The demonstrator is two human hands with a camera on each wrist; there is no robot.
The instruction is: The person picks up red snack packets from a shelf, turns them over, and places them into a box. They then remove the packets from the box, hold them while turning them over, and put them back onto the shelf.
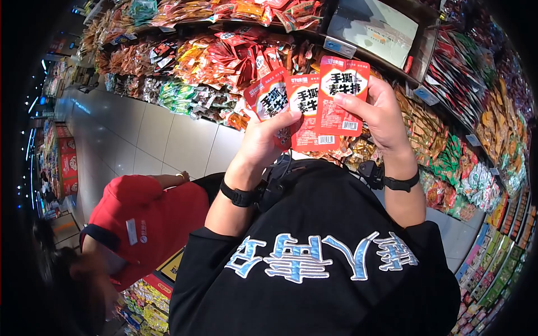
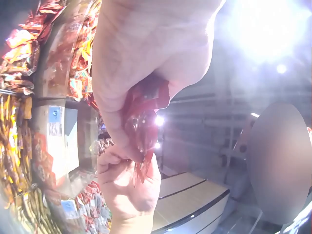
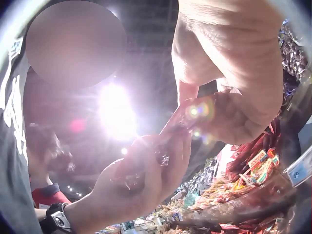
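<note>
Three red snack packets with black Chinese lettering are fanned out in front of the chest in the head view. My left hand [image 1: 259, 141] pinches the left packet [image 1: 273, 95] and the middle packet [image 1: 309, 134], its thumb across their edges. Between the thumb and fingers of my right hand [image 1: 385, 117] is the right packet [image 1: 343, 73], which overlaps the middle one and sits slightly higher. Seen from the left wrist, a packet [image 2: 146, 105] is edge-on in the left hand's grip, its print unreadable. Glare washes out the packets in the right wrist view.
Bins of loose wrapped snacks [image 1: 196, 56] curve along the far side, with a pale box [image 1: 372, 31] among them. More snacks [image 1: 471, 73] fill the right side. A person in a red vest [image 1: 151, 207] stands close on the left, over the tiled floor [image 1: 162, 131].
</note>
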